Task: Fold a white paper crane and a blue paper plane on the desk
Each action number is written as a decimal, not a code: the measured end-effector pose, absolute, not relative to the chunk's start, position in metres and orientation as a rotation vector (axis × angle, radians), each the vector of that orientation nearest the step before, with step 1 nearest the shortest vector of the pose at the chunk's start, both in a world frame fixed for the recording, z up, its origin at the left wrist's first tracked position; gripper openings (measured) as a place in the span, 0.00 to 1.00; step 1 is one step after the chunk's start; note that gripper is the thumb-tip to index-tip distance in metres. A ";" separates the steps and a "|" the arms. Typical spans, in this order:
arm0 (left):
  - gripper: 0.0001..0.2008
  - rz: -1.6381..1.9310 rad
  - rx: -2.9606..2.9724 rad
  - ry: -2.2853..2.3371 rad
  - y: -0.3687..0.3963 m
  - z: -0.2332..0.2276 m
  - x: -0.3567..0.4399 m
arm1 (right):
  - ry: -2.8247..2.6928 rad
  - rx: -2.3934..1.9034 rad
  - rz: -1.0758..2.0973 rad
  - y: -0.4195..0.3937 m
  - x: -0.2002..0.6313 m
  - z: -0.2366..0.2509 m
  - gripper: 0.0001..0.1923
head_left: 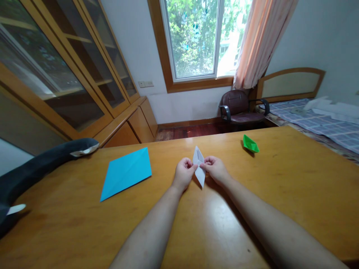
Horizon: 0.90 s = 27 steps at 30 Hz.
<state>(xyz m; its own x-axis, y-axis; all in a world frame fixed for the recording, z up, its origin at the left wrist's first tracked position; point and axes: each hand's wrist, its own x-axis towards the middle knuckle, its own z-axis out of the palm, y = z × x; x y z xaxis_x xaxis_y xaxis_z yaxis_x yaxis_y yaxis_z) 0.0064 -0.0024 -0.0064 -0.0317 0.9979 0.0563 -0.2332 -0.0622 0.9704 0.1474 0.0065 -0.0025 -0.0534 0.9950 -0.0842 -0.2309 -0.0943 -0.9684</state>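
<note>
Currently both hands point(183, 175) point(217, 170) nearly closed, pinching folded white paper point(200, 175).

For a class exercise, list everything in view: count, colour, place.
Table: 1, brown, foreground
Folded paper: 1, white, held at centre
Paper sheet: 1, blue, on table, left
Paper boat: 1, green, on table, right
Curved object: 1, black and white, left edge
Cabinet: 1, brown, back left
Window: 1, brown frame, back centre
Wall plates: 2, pale, left of window
Curtain: 1, pink, right of window
Chair: 1, maroon and black, below curtain
Bed: 1, bluish checked, right
Bundle: 1, whitish, on bed
Left hand: 1, bare, gripping paper's left
Right hand: 1, bare, gripping paper's right
</note>
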 end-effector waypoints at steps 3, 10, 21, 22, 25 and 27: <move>0.17 1.355 1.007 0.989 -0.004 -0.005 0.006 | -1.004 -1.063 1.397 0.008 0.148 -0.003 0.15; 0.18 1.397 1.050 1.034 0.000 -0.004 0.002 | -0.961 -1.009 1.433 0.008 0.147 -0.004 0.14; 0.05 1.447 1.657 1.323 -0.004 -0.009 0.001 | -0.927 -0.877 1.492 0.004 0.146 0.000 0.15; 0.05 1.460 1.717 1.350 -0.005 -0.007 0.001 | -0.944 -0.856 1.503 0.004 0.146 0.000 0.14; 0.06 1.459 1.768 1.324 -0.005 -0.004 -0.001 | -1.042 -0.816 1.495 0.005 0.145 -0.004 0.12; 0.09 1.430 1.710 1.234 -0.005 -0.004 -0.002 | -1.137 -0.799 1.423 0.007 0.146 -0.009 0.10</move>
<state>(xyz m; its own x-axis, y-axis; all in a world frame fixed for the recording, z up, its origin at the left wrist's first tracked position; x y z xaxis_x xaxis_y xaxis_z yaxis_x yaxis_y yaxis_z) -0.0017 -0.0051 -0.0036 -0.0054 0.9084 0.4180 0.2805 -0.3998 0.8726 0.1455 0.0074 -0.0092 -0.1793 0.9766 0.1185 -0.3306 0.0536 -0.9422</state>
